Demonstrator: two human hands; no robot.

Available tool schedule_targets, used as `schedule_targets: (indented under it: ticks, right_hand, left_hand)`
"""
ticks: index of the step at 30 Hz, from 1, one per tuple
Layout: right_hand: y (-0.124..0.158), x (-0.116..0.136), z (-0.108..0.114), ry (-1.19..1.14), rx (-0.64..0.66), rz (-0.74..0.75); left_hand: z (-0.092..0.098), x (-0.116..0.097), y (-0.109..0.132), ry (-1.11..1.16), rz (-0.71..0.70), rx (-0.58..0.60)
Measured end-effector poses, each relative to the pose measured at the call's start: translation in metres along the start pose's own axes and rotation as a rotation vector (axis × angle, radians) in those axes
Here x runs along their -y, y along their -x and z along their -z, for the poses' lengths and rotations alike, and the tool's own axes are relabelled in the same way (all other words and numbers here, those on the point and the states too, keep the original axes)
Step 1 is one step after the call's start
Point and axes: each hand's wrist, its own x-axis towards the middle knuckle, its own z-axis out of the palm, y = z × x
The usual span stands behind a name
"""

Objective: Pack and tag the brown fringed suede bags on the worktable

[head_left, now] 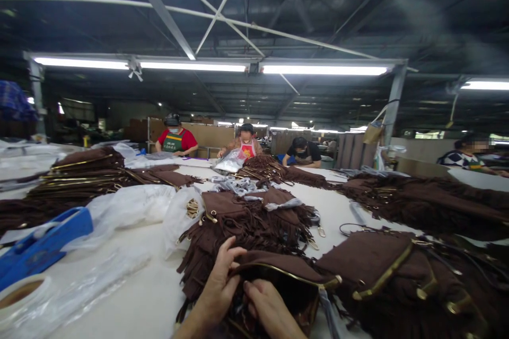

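On the pale table (334, 202), the open brown bag (274, 260) lies at lower centre beside loose fringe (201, 257) that, dragged inward by the left hand (222, 273) clamped on the bag's edge or the right hand (268, 299) inside, grip hidden, might jam the gold zipper (296, 275).

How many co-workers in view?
4, left to right: person in red top and green apron; person in red apron near centre; person in black top, bent forward; person in patterned top at far right. Others may be hidden in the dim background.
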Motion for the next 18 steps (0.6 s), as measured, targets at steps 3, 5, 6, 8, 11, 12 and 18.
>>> schedule_targets:
  ticks: [3, 5, 6, 8, 11, 12, 18]
  right_hand:
    - [0.003, 0.000, 0.003, -0.042, 0.033, 0.015]
    - [0.004, -0.002, 0.004, -0.072, 0.070, 0.020]
    - [0.004, -0.003, 0.005, -0.088, 0.092, 0.020]
    - [0.003, -0.006, 0.005, -0.120, 0.130, 0.020]
    - [0.000, -0.012, 0.004, -0.155, 0.162, 0.035]
    - [-0.001, -0.014, 0.004, -0.162, 0.169, 0.047]
    - [-0.014, -0.026, 0.004, -0.118, 0.173, 0.125]
  left_hand:
    - [0.003, 0.005, -0.001, -0.043, -0.089, 0.032]
    - [0.005, 0.007, -0.002, -0.109, -0.081, -0.002]
    - [0.005, 0.008, -0.002, -0.140, -0.072, -0.019]
    - [0.006, 0.008, -0.002, -0.196, -0.058, -0.029]
    - [0.009, 0.008, -0.003, -0.249, -0.071, 0.024]
    - [0.010, 0.008, -0.003, -0.263, -0.080, 0.044]
    - [0.012, 0.006, -0.007, -0.333, -0.195, 0.106]
